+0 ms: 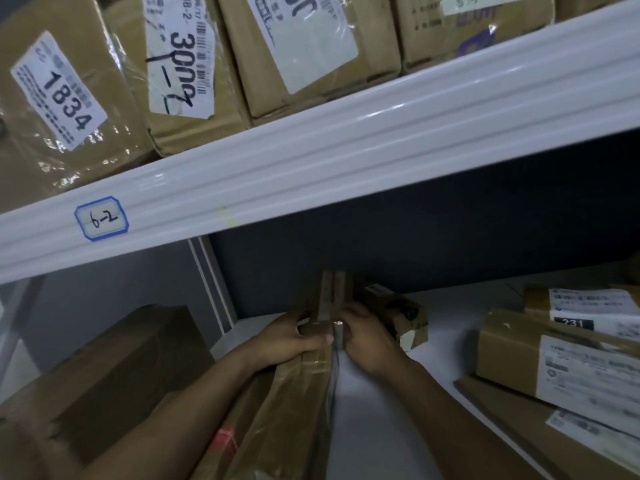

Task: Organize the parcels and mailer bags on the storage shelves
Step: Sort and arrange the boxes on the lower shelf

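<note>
Grip, both sides: left grip (294, 336) is curled round the near edge of a flat parcel (294, 403), thumb laid across it. Right grip (369, 344) is curled against the opposite face. Both are closed firmly on it.

The parcel is thin, brown and tape-wrapped. It stands on edge on the lower shelf (398, 427), slightly tilted, its far end running toward 12 o'clock from the hands.

- 8 o'clock of the hands: big brown box (104, 368), close along the parcel's left face. Cannot tell whether they touch.
- 3 to 4 o'clock, well apart: stack of labelled parcels (554, 362), lying flat.
- 1 o'clock, just behind the right grip: small box (394, 311), near the back of the shelf.
- 12 o'clock, farther off: upper shelf rail (346, 161) carrying a tag (101, 219) marked "6-2", with a row of cartons (194, 81) above it.

Step, my reading: filing the flat parcel upright next to the big box, and placement looks nearly done.

Next move calls for:
- pressing it square against the big box so it stands unaided;
- easing one grip off at a time.

Risks: it may tip toward 3 o'clock, where I see no support beside it. The small box may block it from sliding deeper.
</note>
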Motion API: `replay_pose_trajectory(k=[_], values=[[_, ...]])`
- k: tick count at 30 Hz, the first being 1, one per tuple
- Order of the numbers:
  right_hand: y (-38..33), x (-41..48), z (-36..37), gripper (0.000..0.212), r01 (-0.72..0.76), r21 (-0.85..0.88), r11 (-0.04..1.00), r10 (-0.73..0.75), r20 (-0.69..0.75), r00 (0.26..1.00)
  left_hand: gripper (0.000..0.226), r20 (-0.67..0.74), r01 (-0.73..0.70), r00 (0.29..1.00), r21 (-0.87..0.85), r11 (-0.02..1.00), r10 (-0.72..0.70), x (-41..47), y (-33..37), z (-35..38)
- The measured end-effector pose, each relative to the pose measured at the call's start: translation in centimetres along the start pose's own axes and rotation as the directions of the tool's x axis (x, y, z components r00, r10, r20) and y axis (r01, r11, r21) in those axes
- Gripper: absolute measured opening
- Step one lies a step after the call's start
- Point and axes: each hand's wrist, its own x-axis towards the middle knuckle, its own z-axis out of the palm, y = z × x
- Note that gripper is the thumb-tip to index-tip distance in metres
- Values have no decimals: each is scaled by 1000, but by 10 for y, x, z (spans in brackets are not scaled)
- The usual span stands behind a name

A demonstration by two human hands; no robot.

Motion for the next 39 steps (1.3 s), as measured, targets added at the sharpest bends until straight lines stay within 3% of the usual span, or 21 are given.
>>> replay_pose_trajectory(k=[2,4,7,9,11,14,17,19,21,23,27,30,32,33,36,39], values=[[2,-4,0,33,-29,11,1000,30,-101,994,56,14,-14,1000,-12,1000,14,-3,2,0],[-1,-7,-2,38,-134,110,985,153,-184,971,63,26,-45,999,-3,999,45,-4,5,1],[1,3,2,68,-254,175,951,303,-385,871,69,55,-103,994,82,991,98,-7,13,1],[-3,10,4,76,-323,309,894,428,-384,818,75,72,-117,991,119,986,109,-7,9,4],[-9,12,5,80,-298,318,900,414,-408,814,85,70,-111,992,133,985,102,-7,4,4],[-13,14,6,89,-335,366,868,441,-261,859,80,60,-88,995,116,989,82,-4,-3,5],[-9,15,8,81,-349,305,886,412,-170,895,65,59,-79,996,128,989,72,-1,-5,7],[-15,7,4,76,-307,338,890,381,-179,907,74,70,-92,994,105,990,84,0,-4,6],[-20,-3,-1,72,-276,330,903,374,-286,882,87,71,-95,994,94,991,89,-1,-2,4],[-22,-16,-8,73,-250,262,932,341,-405,848,72,27,-82,996,84,993,80,-3,2,-1],[-30,-42,-39,74,-396,256,882,464,-325,824,60,-81,-104,989,207,973,123,-17,16,-13],[-31,-64,-64,65,-333,195,922,385,-406,829,52,-73,-119,987,263,957,142,-28,22,-14],[-31,-81,-81,61,-360,219,907,414,-305,858,53,-118,-109,984,209,972,135,-45,37,-10],[-30,-90,-87,60,-391,234,890,443,-244,862,57,-106,-94,988,194,977,116,-57,49,-8],[-29,-116,-103,59,-448,250,858,486,-116,866,56,148,-37,989,278,960,-5,-89,82,-1],[-37,-140,-119,57,-415,153,897,425,-40,904,72,313,-52,947,376,925,-74,-113,101,6]])
